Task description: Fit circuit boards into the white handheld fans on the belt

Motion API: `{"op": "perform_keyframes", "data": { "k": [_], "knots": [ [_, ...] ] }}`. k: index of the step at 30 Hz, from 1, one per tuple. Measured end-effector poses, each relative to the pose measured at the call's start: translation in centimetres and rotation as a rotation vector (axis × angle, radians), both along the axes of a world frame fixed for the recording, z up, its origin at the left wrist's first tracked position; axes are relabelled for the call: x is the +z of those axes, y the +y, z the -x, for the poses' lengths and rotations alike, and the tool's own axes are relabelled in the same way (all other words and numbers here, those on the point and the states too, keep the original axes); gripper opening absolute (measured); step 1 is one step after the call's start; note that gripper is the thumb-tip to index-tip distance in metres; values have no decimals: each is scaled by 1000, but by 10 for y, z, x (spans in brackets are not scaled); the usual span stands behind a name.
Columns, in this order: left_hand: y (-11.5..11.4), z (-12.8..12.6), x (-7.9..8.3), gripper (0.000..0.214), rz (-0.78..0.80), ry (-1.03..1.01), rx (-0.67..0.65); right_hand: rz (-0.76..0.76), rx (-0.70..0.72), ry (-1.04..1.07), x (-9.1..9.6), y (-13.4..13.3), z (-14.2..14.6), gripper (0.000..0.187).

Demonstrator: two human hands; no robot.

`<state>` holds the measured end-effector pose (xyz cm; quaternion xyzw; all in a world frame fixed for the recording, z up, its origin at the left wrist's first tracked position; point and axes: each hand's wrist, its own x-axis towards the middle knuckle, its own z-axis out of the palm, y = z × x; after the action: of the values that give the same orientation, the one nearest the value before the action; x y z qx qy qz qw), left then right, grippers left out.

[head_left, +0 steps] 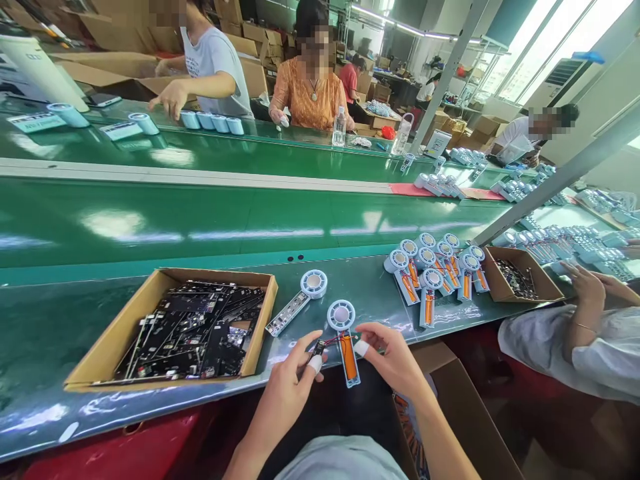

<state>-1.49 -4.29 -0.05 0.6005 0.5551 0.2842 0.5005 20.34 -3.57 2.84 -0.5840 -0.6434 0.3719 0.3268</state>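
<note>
A light-blue handheld fan body point(341, 315) lies at the bench edge in front of me, its handle uncovered and an orange battery point(348, 357) inside. To its left, my left hand point(295, 373) pinches a small black circuit board point(317, 349) between thumb and fingers. Thin red wires point(332, 341) run from the board across the top of the handle. On the other side, my right hand point(389, 355) has thumb and forefinger closed on the wires beside the handle. White covers wrap both thumb tips. Another fan point(314, 285), with a board fitted along its handle, rests just beyond.
A cardboard tray point(273, 300) of black circuit boards stands at left. Several fans with orange batteries point(427, 280) cluster at right, beside a small parts box point(550, 293). A co-worker's hand point(585, 283) is farther right. A green conveyor point(225, 213) runs behind; people sit across it.
</note>
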Motion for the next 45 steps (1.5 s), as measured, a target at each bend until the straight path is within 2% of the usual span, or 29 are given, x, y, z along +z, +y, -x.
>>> {"op": "perform_keyframes", "data": {
  "k": [3,5,7,10,12,15,18,21,23,26,28,34,40,45],
  "knots": [
    [-1,-4,-5,49,-57,55,10,-140,65,-87,-7,-1,6,21],
    [-2,-7,-8,47,-178,134,-5,-272,56,-157,-11,2,13,27],
    [-4,-8,-10,49,-286,234,-63,-333,30,-153,-14,5,22,28],
    [-7,-7,-10,58,-319,420,-161,-229,-31,17,-17,9,37,21],
    [-8,-4,-9,61,-322,475,-179,-130,-79,142,-19,9,45,14],
    [-6,-1,-8,57,-345,380,-159,-148,-67,173,-21,7,48,15],
    [-4,1,-10,52,-368,260,-97,-386,15,38,-28,4,43,25],
    [-3,0,-13,48,-381,197,-45,-571,-1,-108,-37,2,37,34],
    [-3,0,-14,45,-374,167,-26,-579,-90,-148,-41,1,35,34],
    [-4,-1,-15,43,-357,147,2,-487,-234,-133,-40,1,36,24],
    [-4,-1,-16,42,-349,141,13,-427,-252,-87,-35,1,39,21],
    [-8,-3,-17,41,-313,118,80,-463,-74,-10,-25,-2,48,25],
    [-10,-9,-12,44,-270,119,148,-566,221,-220,-20,4,47,35],
    [-11,-12,-15,33,-303,176,137,-509,232,-398,-12,5,43,34]
  ]
}}
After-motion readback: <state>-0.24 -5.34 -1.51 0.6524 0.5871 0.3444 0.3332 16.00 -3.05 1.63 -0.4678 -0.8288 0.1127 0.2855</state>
